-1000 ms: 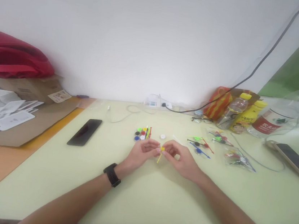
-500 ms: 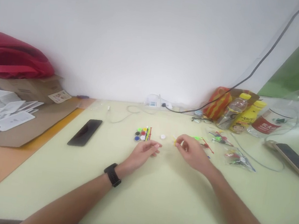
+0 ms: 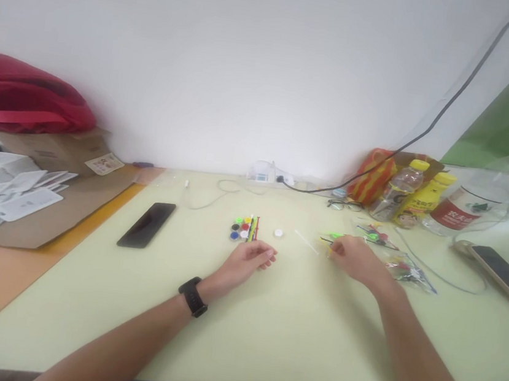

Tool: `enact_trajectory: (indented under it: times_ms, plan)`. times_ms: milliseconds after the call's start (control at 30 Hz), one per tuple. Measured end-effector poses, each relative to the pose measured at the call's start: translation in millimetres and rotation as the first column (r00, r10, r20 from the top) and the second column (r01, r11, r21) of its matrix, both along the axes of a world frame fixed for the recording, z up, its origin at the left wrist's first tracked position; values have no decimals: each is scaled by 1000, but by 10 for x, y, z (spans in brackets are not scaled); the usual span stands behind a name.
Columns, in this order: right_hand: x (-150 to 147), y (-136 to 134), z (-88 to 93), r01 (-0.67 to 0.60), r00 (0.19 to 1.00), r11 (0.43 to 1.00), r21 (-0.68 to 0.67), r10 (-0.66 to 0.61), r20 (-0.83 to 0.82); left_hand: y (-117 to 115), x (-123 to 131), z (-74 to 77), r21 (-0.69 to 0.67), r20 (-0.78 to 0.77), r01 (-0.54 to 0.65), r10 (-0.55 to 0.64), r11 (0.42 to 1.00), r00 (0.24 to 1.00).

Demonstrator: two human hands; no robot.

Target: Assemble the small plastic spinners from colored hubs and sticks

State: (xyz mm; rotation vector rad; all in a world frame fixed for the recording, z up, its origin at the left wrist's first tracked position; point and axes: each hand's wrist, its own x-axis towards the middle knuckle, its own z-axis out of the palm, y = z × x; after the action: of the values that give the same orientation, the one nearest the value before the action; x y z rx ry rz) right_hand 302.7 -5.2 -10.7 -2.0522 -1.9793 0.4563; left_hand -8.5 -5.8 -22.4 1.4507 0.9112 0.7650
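Observation:
My left hand [image 3: 250,257] rests on the pale green table [image 3: 265,328], its fingers loosely curled with nothing visible in them; a black watch [image 3: 193,296] is on that wrist. Just beyond it lie a cluster of small coloured caps and sticks [image 3: 243,228] and a white cap [image 3: 278,233]. My right hand [image 3: 352,257] is out to the right with its fingers pinched together over a group of thin coloured sticks [image 3: 333,237]. What the pinch holds is hidden. A white stick [image 3: 306,241] lies between the two hands.
A black phone [image 3: 147,224] lies to the left and another phone [image 3: 501,277] at the right edge. Small bags of coloured parts [image 3: 405,269], glasses [image 3: 343,204], several bottles [image 3: 400,193] and cables stand at the back right. Cardboard, white packets [image 3: 12,195] and a red bag [image 3: 25,94] fill the left.
Both hands held a small yellow piece together at the centre. My right hand carried it away to the right, over to the coloured sticks. My left hand has stayed almost in place.

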Motion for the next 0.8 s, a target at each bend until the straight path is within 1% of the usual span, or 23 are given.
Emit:
enact_trajectory:
  times_ms: [133, 333, 467, 533, 600, 700, 733, 800]
  plan:
    - [24, 31, 1, -12, 998, 1000, -12, 12, -57, -1, 5, 4, -1, -9, 4, -4, 1000, 1000]
    - [23, 86, -38, -29, 999, 999, -29, 28, -42, -6, 8, 0, -2, 14, 20, -20, 1000, 1000]
    - [22, 60, -41, -16, 1000, 1000, -25, 16, -13, -5, 13, -40, 42, 7, 15, -15, 999, 1000]
    - [-1, 40, -47, 1, 998, 999, 35, -3, 55, -7, 22, -62, 91, -10, 17, -16, 996, 1000]
    - [-59, 25, -59, -23, 993, 990, 141, 7, 114, -10, 30, -79, 140, -26, 23, -20, 990, 999]
    - [-209, 9, -91, -127, 985, 952, 279, 87, 150, -17, 35, -92, 168, -33, 37, -32, 985, 999]
    - [-266, 4, -104, -168, 979, 940, 298, 122, 165, -19, 35, -93, 171, -35, 41, -36, 984, 999]
    - [-370, -5, -131, -235, 961, 926, 294, 176, 213, -22, 34, -93, 177, -43, 48, -41, 983, 998]
